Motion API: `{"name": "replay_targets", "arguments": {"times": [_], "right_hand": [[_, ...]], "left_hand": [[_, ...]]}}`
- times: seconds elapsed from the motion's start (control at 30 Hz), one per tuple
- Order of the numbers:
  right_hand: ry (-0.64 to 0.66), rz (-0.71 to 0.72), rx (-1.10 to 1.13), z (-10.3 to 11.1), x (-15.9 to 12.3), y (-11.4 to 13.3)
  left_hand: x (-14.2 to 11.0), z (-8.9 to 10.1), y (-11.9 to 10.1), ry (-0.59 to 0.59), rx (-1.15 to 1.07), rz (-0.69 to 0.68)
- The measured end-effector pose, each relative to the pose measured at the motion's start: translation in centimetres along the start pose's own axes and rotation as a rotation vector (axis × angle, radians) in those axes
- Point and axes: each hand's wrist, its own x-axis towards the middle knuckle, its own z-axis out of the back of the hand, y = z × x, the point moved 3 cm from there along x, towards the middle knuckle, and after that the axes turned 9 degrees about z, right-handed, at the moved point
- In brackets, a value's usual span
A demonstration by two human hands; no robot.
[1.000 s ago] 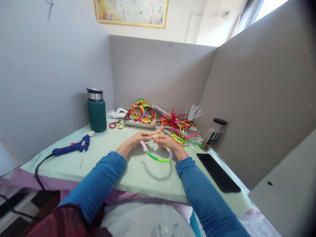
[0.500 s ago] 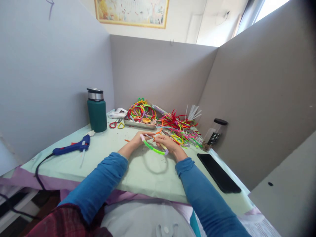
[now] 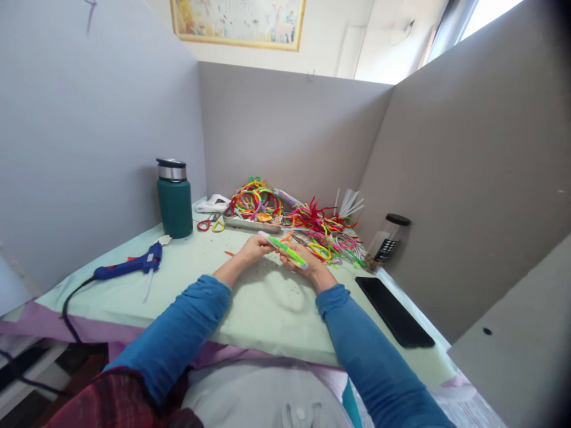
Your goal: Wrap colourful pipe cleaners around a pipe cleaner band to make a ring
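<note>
Between my hands, raised over the middle of the table, is a ring wrapped in fuzzy pipe cleaner (image 3: 288,249), bright green with pale lilac stretches. It is tilted so that I see it nearly edge-on. My left hand (image 3: 256,247) has its fingers closed on the ring's far left end. On the right side, my right hand (image 3: 303,261) grips the ring with bent fingers, partly hidden behind the green stretch. An orange pipe cleaner (image 3: 292,229) sticks up just beyond my hands; whether it joins the ring I cannot tell.
Behind my hands stand a metal tray (image 3: 252,224) of colourful rings and a heap of loose pipe cleaners (image 3: 325,223). A blue glue gun (image 3: 129,266) and green bottle (image 3: 174,205) are left. A black phone (image 3: 395,312) and clear jar (image 3: 389,241) are right.
The ring has turned from an open loop hanging toward me to nearly edge-on, its green side lifted. Both hands keep hold of it and have shifted only slightly.
</note>
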Motion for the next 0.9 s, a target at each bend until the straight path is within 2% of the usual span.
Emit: {"name": "replay_targets", "arguments": {"times": [0.27, 0.43, 0.63, 0.9], "right_hand": [[-0.041, 0.041, 0.052, 0.18, 0.13, 0.14], [0.007, 0.065, 0.054, -0.22, -0.18, 0.30], [-0.024, 0.082, 0.056, -0.39, -0.21, 0.60], [-0.089, 0.083, 0.058, -0.01, 0.30, 0.13]], "left_hand": [[0.10, 0.02, 0.31, 0.025, 0.077, -0.099], [0.16, -0.11, 0.59, 0.022, 0.139, -0.102], [-0.29, -0.53, 0.10, 0.093, 0.143, -0.108], [-0.33, 0.12, 0.00, -0.088, 0.247, -0.003]]}}
